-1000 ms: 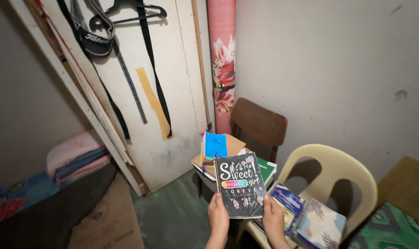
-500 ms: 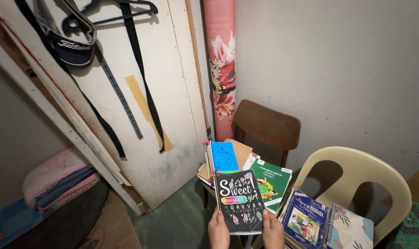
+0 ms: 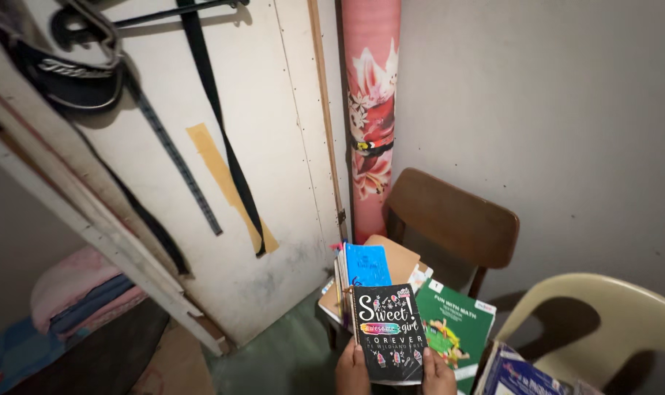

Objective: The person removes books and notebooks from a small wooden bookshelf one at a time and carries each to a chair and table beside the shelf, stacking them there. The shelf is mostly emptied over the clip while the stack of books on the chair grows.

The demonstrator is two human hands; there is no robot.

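Below, left hand and right hand, fingers grasping black notebook's lower edge, above chair's book pile.

A small black notebook with a colourful lettered cover sits in my two hands; cover facing up at me, held upright; my left hand and right hand grip its lower corners, thumbs on the cover.
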